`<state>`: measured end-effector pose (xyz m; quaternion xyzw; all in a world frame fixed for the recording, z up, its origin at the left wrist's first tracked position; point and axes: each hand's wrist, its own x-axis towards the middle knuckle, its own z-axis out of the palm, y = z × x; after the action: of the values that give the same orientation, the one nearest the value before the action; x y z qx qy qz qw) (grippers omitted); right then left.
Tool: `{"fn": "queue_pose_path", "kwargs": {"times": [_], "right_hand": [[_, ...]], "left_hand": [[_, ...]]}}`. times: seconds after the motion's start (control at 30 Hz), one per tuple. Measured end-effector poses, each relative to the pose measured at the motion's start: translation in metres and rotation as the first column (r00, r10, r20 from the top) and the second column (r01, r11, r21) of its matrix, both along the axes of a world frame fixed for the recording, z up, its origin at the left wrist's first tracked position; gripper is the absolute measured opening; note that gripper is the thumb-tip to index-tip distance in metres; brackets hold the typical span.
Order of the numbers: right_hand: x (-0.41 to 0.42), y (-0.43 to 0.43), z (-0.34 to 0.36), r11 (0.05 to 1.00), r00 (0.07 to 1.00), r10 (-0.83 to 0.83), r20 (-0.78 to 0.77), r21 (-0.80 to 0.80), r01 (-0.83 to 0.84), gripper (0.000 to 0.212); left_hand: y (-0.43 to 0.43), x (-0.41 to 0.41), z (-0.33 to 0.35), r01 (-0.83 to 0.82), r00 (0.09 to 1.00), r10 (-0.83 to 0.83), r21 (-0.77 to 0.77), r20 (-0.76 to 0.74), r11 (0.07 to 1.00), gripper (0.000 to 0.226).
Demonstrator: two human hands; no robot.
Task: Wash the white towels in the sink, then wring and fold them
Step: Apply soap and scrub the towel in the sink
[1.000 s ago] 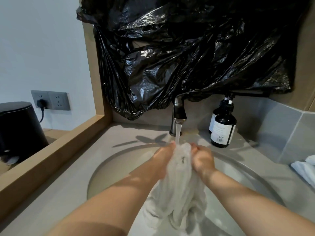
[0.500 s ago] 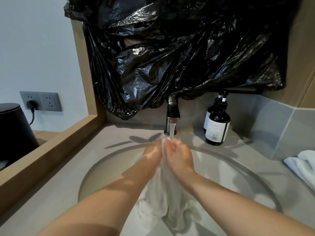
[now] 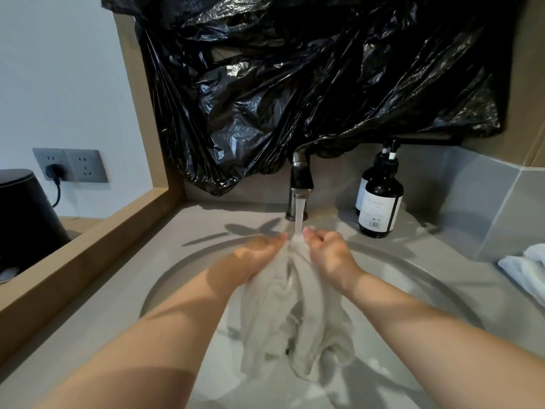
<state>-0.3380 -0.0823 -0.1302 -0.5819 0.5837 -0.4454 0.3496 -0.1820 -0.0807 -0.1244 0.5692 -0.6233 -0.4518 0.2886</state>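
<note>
Head view: left hand (image 3: 259, 255) and right hand (image 3: 330, 255), fingers curled, grip a wet white towel (image 3: 295, 320) under the running faucet (image 3: 300, 178), above the sink (image 3: 442, 293).

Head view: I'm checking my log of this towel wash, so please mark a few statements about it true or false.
1. Water runs from the faucet onto the towel. True.
2. The left hand and right hand both grip the towel. True.
3. The dark bottles stand left of the faucet. False: they stand to its right.
4. The wall outlet is unused. False: a black plug sits in its left socket.
</note>
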Motion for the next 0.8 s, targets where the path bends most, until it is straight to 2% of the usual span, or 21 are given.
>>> {"fn": "queue_pose_path", "kwargs": {"times": [0.03,0.07,0.1,0.17,0.2,0.27,0.33,0.4,0.47,0.53,0.57,0.6,0.7,0.77,0.8], "right_hand": [[0.000,-0.002,0.002,1.000,0.999,-0.001,0.045,-0.006,0.002,0.034],[0.000,-0.002,0.006,1.000,0.995,0.003,0.095,0.004,-0.003,0.031],[-0.002,-0.002,0.007,1.000,0.990,0.021,0.141,0.016,-0.024,0.034],[-0.005,-0.001,0.006,0.994,0.972,0.100,0.214,0.032,-0.109,0.045],[-0.005,0.002,0.008,0.992,0.968,0.107,0.225,0.034,-0.118,0.045],[-0.007,0.001,0.009,0.999,0.984,-0.036,0.176,0.041,0.030,0.040],[-0.010,-0.004,0.007,0.990,0.981,-0.144,0.128,0.022,0.142,0.044],[-0.018,-0.008,0.003,0.991,0.972,-0.067,0.225,0.132,0.037,0.052],[-0.025,-0.002,-0.004,0.927,0.936,0.093,0.339,0.313,-0.205,0.061],[-0.031,0.002,-0.016,0.852,0.948,0.255,0.190,0.419,-0.313,0.068],[-0.032,0.005,-0.021,0.831,0.945,0.307,0.113,0.453,-0.324,0.070],[-0.032,0.006,-0.025,0.797,0.928,0.351,0.124,0.482,-0.365,0.070],[-0.037,0.011,-0.025,0.644,0.824,0.435,0.363,0.514,-0.566,0.061],[-0.037,0.007,-0.024,0.644,0.828,0.391,0.403,0.523,-0.559,0.061],[-0.035,0.005,-0.024,0.699,0.877,0.318,0.361,0.536,-0.474,0.061]], "left_hand": [[0.001,0.002,-0.001,0.053,0.990,-0.043,-0.071,0.131,0.996,0.070],[0.004,0.006,-0.002,0.127,0.977,-0.107,-0.100,0.184,0.987,0.079],[0.009,0.007,-0.002,0.200,0.972,-0.183,-0.112,0.146,0.973,0.076],[0.016,0.008,-0.001,0.340,0.940,-0.337,-0.097,0.051,0.935,0.051],[0.013,0.008,-0.002,0.355,0.935,-0.352,-0.106,0.048,0.929,0.047],[0.009,0.005,-0.004,0.307,0.951,-0.297,-0.128,0.090,0.943,0.053],[0.008,0.004,-0.004,0.161,0.987,-0.160,-0.113,0.018,0.980,0.049],[0.003,0.006,-0.007,0.014,0.978,-0.035,-0.104,-0.205,0.994,0.037],[0.004,0.009,-0.005,-0.011,0.882,-0.017,-0.057,-0.472,0.998,0.027],[0.004,0.010,-0.002,0.028,0.787,-0.017,0.008,-0.617,1.000,0.034],[0.007,0.009,0.000,0.026,0.741,0.012,0.047,-0.672,0.999,0.036],[0.009,0.008,0.003,0.005,0.693,0.066,0.096,-0.718,0.995,0.035],[0.017,0.005,0.014,-0.103,0.601,0.224,0.204,-0.767,0.974,0.024],[0.016,0.005,0.016,-0.160,0.583,0.272,0.220,-0.765,0.962,0.025],[0.015,0.006,0.014,-0.195,0.574,0.301,0.231,-0.762,0.953,0.024]]}}
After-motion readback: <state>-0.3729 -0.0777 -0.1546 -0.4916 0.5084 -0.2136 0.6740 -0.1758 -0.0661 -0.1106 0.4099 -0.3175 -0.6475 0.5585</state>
